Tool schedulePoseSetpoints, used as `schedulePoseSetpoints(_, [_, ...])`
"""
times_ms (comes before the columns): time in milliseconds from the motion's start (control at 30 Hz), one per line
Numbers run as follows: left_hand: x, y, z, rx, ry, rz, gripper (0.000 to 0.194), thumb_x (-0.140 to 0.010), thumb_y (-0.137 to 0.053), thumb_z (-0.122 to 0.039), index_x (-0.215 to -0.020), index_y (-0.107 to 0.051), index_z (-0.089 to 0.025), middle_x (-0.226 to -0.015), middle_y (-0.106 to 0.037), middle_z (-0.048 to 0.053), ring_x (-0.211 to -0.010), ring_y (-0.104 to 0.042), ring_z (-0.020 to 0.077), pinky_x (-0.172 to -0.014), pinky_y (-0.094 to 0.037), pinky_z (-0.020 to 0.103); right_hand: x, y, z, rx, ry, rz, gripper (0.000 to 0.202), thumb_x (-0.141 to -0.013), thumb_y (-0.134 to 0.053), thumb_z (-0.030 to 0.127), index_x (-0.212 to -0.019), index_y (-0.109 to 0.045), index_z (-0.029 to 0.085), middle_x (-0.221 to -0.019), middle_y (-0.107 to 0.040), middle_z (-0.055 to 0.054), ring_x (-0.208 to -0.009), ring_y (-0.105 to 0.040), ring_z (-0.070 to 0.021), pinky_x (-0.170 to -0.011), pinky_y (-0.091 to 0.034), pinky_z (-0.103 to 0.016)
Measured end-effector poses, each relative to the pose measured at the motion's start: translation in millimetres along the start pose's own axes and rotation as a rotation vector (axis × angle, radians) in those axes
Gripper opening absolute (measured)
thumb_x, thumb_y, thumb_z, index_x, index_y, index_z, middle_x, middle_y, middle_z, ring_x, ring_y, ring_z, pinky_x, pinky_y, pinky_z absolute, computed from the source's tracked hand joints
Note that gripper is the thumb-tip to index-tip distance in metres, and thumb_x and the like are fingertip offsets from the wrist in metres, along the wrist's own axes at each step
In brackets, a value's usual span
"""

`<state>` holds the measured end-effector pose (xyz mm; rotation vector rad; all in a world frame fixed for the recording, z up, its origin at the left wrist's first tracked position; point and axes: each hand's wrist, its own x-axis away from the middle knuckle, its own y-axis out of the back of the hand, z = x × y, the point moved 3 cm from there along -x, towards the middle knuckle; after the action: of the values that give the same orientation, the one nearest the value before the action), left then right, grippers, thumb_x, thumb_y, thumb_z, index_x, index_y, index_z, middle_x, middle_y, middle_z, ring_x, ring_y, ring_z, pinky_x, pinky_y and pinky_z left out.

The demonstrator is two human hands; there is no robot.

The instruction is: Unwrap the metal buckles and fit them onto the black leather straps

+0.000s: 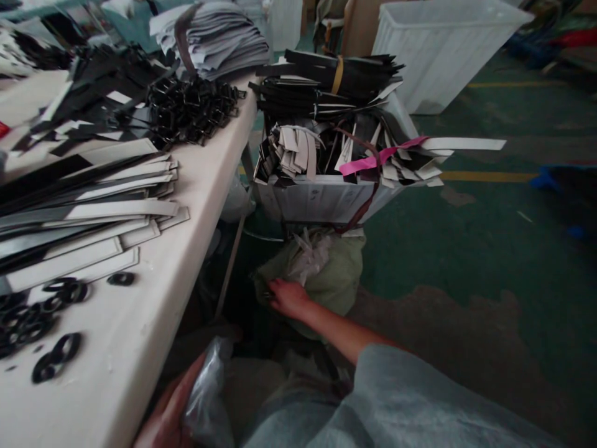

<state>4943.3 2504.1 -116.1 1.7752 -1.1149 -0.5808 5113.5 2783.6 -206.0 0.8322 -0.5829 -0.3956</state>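
My right hand [290, 300] reaches down to the near left edge of a green woven sack [342, 274] on the floor. Its fingers are curled at the sack, and what they hold is too dark to make out. A crumpled clear plastic bag [310, 255] lies on top of the sack. Low at the table's side, my left hand [170, 410] is closed round a clear plastic bag [208, 398], whose contents I cannot make out.
The white table [186, 249] on the left bears black and white strips [93, 211], black rings [28, 320] and black buckles [191, 112]. Beyond the sack stands a white bin [317, 199] full of strips. A larger white bin [420, 56] is behind.
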Motion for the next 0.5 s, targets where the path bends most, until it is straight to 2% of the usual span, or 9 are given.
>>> schedulePoseSetpoints(33, [-5, -1.8, -2, 0.006, -0.029, 0.003, 0.052, -0.085, -0.050, -0.020, -0.133, -0.062, -0.035, -0.126, -0.069, -0.002, -0.113, -0.067, 0.0204, -0.093, -0.057, 0.027, 9, 8, 9, -0.096, 0.043, -0.005, 0.052, -0.094, -0.060, 0.043, -0.140, -0.052, 0.020, -0.131, -0.061, -0.012, -0.113, -0.063, -0.0248, -0.094, -0.052, -0.036])
schedulePoseSetpoints(100, [-13, -3.9, -11, 0.007, -0.095, -0.016, 0.055, -0.086, -0.045, -0.015, -0.136, -0.061, -0.033, -0.131, -0.066, -0.001, -0.114, -0.067, 0.0180, -0.098, -0.054, 0.025, 24, 12, 32, -0.442, 0.136, 0.132, 0.062, -0.091, -0.062, 0.055, -0.144, -0.048, 0.027, -0.117, -0.067, -0.003, -0.098, -0.066, -0.0173, -0.082, -0.054, -0.027])
schedulePoseSetpoints(167, [-21, -6.0, -23, -0.025, -0.141, -0.018, 0.056, -0.086, -0.043, -0.011, -0.135, -0.062, -0.029, -0.131, -0.065, 0.003, -0.105, -0.070, 0.0156, -0.090, -0.056, 0.020, 35, 4, 58, -0.846, 0.184, 0.375, 0.072, -0.079, -0.074, 0.059, -0.140, -0.053, 0.028, -0.098, -0.067, 0.001, -0.078, -0.062, -0.0129, -0.063, -0.051, -0.020])
schedulePoseSetpoints(233, [-27, -9.4, -33, -0.096, -0.147, 0.010, 0.057, -0.085, -0.040, -0.007, -0.134, -0.062, -0.023, -0.128, -0.065, 0.007, -0.094, -0.073, 0.0140, -0.080, -0.058, 0.017, 41, -12, 81, -1.116, 0.126, 0.502, 0.073, -0.064, -0.084, 0.058, -0.125, -0.063, 0.024, -0.090, -0.065, 0.002, -0.071, -0.057, -0.0115, -0.052, -0.044, -0.018])
schedulePoseSetpoints(300, [-31, -12.6, -40, -0.172, -0.165, -0.002, 0.059, -0.083, -0.036, -0.002, -0.134, -0.060, -0.018, -0.124, -0.067, 0.009, -0.090, -0.073, 0.0138, -0.076, -0.058, 0.017, 39, -29, 96, -1.255, 0.036, 0.460, 0.064, -0.057, -0.088, 0.054, -0.108, -0.068, 0.019, -0.086, -0.064, 0.002, -0.070, -0.056, -0.0116, -0.050, -0.043, -0.017])
schedulePoseSetpoints(400, [-32, -15.3, -49, -0.216, -0.294, -0.095, 0.059, -0.084, -0.037, -0.002, -0.141, -0.049, -0.012, -0.123, -0.067, 0.013, -0.101, -0.072, 0.0179, -0.083, -0.059, 0.023, 28, -44, 105, -1.374, -0.007, 0.354, 0.049, -0.056, -0.087, 0.048, -0.087, -0.067, 0.015, -0.078, -0.062, 0.002, -0.067, -0.054, -0.0107, -0.058, -0.045, -0.021])
schedulePoseSetpoints(433, [-32, -15.3, -53, -0.206, -0.332, -0.120, 0.058, -0.087, -0.041, -0.006, -0.145, -0.042, -0.011, -0.125, -0.066, 0.015, -0.107, -0.070, 0.0196, -0.086, -0.059, 0.026, 22, -43, 102, -1.383, -0.002, 0.303, 0.045, -0.057, -0.086, 0.046, -0.082, -0.065, 0.015, -0.075, -0.061, 0.002, -0.066, -0.053, -0.0101, -0.060, -0.046, -0.021])
schedulePoseSetpoints(500, [-29, -13.7, -59, -0.175, -0.371, -0.139, 0.061, -0.093, -0.048, -0.017, -0.152, -0.032, -0.013, -0.133, -0.061, 0.017, -0.118, -0.065, 0.0223, -0.093, -0.058, 0.031, 6, -26, 79, -1.285, -0.062, 0.067, 0.039, -0.062, -0.080, 0.046, -0.076, -0.063, 0.014, -0.071, -0.060, 0.002, -0.062, -0.051, -0.0102, -0.059, -0.046, -0.022])
